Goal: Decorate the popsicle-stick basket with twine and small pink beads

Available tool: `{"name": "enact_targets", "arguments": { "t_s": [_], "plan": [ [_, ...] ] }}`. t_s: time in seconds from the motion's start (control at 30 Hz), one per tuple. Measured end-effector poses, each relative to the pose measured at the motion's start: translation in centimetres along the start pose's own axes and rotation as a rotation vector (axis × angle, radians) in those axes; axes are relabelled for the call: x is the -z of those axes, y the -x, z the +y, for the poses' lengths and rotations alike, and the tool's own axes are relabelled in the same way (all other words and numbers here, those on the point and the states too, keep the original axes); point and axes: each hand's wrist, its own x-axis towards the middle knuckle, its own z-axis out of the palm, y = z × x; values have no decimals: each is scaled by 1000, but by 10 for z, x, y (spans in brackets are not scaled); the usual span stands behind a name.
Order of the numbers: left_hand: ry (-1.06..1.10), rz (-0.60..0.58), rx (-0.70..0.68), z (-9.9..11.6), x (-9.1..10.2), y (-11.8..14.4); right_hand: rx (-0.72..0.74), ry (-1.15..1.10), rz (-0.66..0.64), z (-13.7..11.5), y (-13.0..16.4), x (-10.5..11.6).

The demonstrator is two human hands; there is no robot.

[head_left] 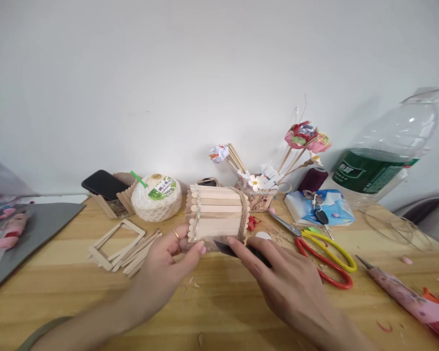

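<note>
Left hand (168, 258) gripping stick box (216, 212), right hand (285, 278) pinching dark card (229, 247), wooden table (219, 312), white wall (168, 73).

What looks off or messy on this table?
Mostly clutter. Small pale scraps litter the wooden table near the hands, and a large clear plastic bottle with a green label lies tipped on its side at right. The left hand and right hand hold a round popsicle-stick holder; it looks intact.

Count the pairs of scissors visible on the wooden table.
2: red-handled scissors right of the right hand, and yellow-handled scissors lying across them, blades towards the popsicle-stick box. Clutter may hide others.
</note>
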Motion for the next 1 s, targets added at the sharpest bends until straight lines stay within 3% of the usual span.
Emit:
{"name": "enact_targets", "arguments": {
  "t_s": [0.23, 0.5, 1.0],
  "plan": [
    [-180, -31, -106, -9, 1, 4, 55, 19, -102, -1, -3, 8],
    [-357, -71, -226, -4, 3, 3, 58, 10, -136, 2, 0, 6],
    [-477, -69, -224, -3, 5, 3, 34, -70, -144, 4, 0, 4]
  ]
}}
